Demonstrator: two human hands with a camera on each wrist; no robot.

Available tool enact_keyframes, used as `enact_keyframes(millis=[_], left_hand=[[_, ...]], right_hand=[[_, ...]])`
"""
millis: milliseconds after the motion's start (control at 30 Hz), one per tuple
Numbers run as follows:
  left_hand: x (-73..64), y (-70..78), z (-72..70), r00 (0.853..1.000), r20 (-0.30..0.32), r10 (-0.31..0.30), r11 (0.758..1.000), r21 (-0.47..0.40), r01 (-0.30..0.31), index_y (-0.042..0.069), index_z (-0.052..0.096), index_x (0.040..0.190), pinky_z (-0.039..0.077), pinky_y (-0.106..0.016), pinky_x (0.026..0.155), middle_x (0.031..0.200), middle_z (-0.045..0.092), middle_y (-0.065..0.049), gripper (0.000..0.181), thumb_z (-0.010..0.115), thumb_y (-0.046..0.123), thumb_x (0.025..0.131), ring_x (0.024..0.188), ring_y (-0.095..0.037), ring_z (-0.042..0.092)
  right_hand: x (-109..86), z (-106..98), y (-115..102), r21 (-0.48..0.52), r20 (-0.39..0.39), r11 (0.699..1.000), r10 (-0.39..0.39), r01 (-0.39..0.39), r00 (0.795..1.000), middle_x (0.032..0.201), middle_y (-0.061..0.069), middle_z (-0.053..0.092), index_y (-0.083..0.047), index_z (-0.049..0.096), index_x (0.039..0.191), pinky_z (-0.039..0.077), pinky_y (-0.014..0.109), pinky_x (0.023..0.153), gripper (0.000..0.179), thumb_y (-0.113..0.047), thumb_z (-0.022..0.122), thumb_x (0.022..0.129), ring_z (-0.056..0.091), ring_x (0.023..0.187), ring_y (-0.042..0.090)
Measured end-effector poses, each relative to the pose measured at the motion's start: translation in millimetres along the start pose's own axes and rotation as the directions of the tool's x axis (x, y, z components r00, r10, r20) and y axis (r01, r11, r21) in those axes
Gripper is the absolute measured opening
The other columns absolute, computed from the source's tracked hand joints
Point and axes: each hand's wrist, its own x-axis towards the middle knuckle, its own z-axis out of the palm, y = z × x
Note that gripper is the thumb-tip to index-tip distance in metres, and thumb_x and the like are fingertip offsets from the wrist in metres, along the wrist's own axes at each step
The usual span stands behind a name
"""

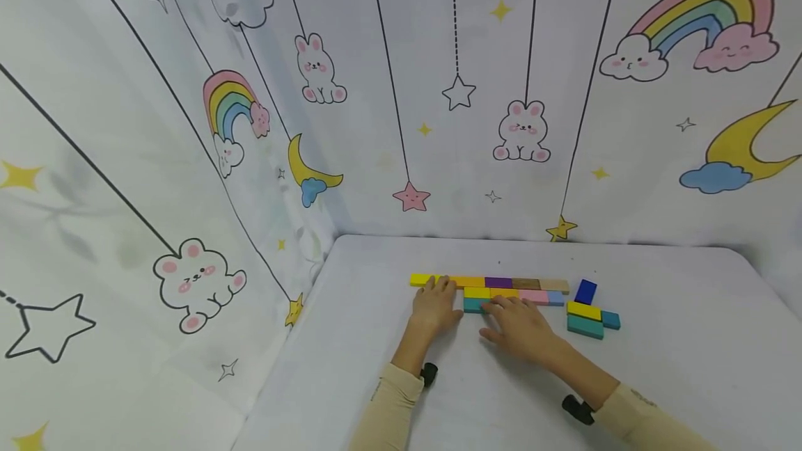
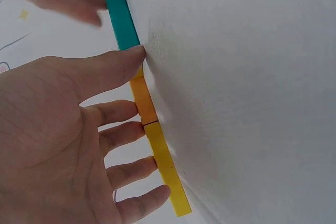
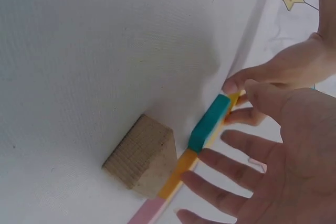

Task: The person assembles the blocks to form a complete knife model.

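Observation:
My left hand [image 1: 434,306] lies over the left end of the back row of coloured blocks. In the left wrist view its outstretched fingers touch the yellow block [image 2: 169,169] and the orange block [image 2: 144,100]. The thumb reaches the near end of the teal block [image 2: 123,19]. To the right, my right hand [image 1: 520,329] hovers low over the shorter front row, fingers spread and loosely bent. Its fingertips are right at the teal and orange blocks in the right wrist view. A plain wooden block [image 3: 144,153] stands near those fingers, hidden under the hand in the head view.
Along the back row follow purple [image 1: 498,282], brown [image 1: 525,284] and tan [image 1: 554,286] blocks. The front row has pink [image 1: 533,296] and light blue [image 1: 555,298] ones. Right of the rows lie a dark blue block [image 1: 585,291], a yellow one [image 1: 584,310] and a teal one [image 1: 585,326].

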Motion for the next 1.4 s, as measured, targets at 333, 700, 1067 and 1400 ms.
enact_keyframes(millis=[333,700,1067,1400], left_hand=[[0.5,3.7,-3.2,1.0,0.003,0.003,1.0,-0.014,-0.003,0.017,0.046,0.156,0.036,-0.052,0.122,0.165,0.04,-0.002,0.066,0.068,0.046,0.101,0.154,-0.032,0.034],[6.8,-1.4,4.6,1.0,0.014,-0.022,1.0,-0.008,0.022,0.02,0.044,0.157,0.034,-0.052,0.123,0.167,0.036,0.0,0.068,0.067,0.048,0.1,0.155,-0.032,0.031],[2.9,-2.2,-0.2,1.0,0.025,-0.014,1.0,-0.018,0.014,0.018,0.044,0.157,0.034,-0.053,0.123,0.167,0.036,-0.002,0.066,0.067,0.045,0.101,0.155,-0.032,0.031],[1.2,-0.7,2.2,1.0,0.002,0.003,1.0,-0.012,-0.003,0.018,0.046,0.156,0.036,-0.053,0.122,0.166,0.039,-0.002,0.066,0.067,0.046,0.1,0.154,-0.032,0.034]], right_hand=[[-16.4,-14,10,0.039,-0.002,0.992,0.121,-0.121,0.993,0.142,0.019,0.062,-0.013,0.065,0.142,0.053,0.065,0.099,0.058,-0.043,0.075,0.095,0.061,0.126,0.042],[-43.0,-38,7,0.019,0.105,0.985,0.17,-0.173,0.98,0.103,0.011,0.072,-0.006,0.077,0.116,0.063,0.049,0.082,0.044,-0.042,0.079,0.091,0.066,0.09,0.026],[-59.4,-34,-2,-0.098,0.199,0.981,0.185,-0.168,0.962,0.103,0.014,0.07,-0.003,0.072,0.127,0.063,0.049,0.079,0.062,-0.05,0.081,0.087,0.064,0.085,0.024],[-62.0,-28,-8,-0.155,0.115,0.98,0.146,-0.127,0.983,0.1,0.014,0.066,-0.002,0.076,0.115,0.06,0.046,0.074,0.056,-0.049,0.083,0.086,0.058,0.085,0.026]])
